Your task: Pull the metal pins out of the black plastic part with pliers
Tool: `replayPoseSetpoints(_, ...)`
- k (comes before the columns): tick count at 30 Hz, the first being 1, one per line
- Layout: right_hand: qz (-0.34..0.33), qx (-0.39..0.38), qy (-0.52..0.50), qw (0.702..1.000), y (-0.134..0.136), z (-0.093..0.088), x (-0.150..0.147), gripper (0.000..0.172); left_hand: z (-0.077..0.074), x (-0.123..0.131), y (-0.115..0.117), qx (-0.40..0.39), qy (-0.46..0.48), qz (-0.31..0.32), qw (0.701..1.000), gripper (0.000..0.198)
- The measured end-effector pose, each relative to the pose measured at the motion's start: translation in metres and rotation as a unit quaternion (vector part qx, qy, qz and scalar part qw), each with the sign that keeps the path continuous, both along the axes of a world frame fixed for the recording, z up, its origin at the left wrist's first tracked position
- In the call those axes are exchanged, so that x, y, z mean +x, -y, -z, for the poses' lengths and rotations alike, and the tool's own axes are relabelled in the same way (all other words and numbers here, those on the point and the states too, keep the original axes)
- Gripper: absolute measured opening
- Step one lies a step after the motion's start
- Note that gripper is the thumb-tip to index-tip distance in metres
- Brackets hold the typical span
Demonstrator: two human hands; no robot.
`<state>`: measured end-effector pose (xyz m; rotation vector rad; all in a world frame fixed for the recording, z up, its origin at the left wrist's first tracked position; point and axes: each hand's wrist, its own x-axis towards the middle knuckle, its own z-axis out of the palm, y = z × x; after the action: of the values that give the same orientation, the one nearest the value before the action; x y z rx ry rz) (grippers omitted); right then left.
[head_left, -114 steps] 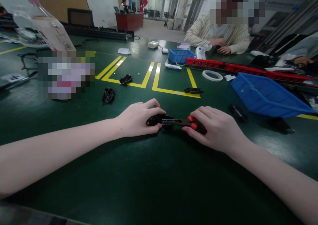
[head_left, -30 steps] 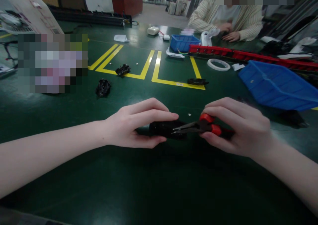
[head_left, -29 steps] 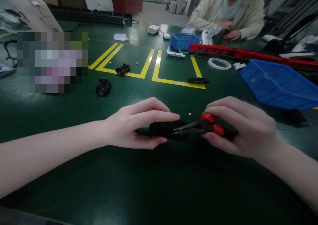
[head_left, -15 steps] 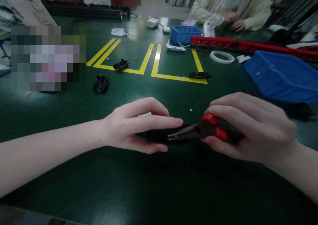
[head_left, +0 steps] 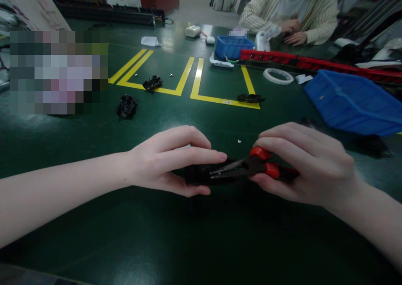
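Note:
My left hand [head_left: 176, 159] is closed around a dark plastic part [head_left: 199, 175] low over the green table, its thumb on the near side and its fingers on the far side. The part's details are lost in shadow. In my right hand [head_left: 309, 165] is a pair of needle-nose pliers [head_left: 249, 166] with red grips. Their jaws point left and lie over the dark part, tips slightly apart. Whether the tips touch the part, I cannot tell. Beyond my hands sits a tiny white scrap [head_left: 239, 141].
Black moulded parts [head_left: 127, 106] lie at the left and on the yellow tape lines [head_left: 157, 88]. A tilted blue bin [head_left: 354, 102], a white tape roll [head_left: 278, 76] and a long red rail [head_left: 314, 62] are to the right. Across the table sits a person [head_left: 292, 21], hands together.
My right hand and the pliers have shifted slightly left and down in view. My left hand keeps its hold on the dark part, nearly still. The view has turned a little.

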<state>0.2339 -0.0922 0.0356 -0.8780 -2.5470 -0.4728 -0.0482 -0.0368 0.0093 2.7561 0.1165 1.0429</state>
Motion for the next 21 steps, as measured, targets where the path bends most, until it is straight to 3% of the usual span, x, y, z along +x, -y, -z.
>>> replayPoseSetpoints(21,-0.021,0.007,0.005,1.0,-0.0029,0.0035,0.0014,0.025,0.0049,0.001,-0.0029,0.032,0.019,0.018,0.999,0.032)
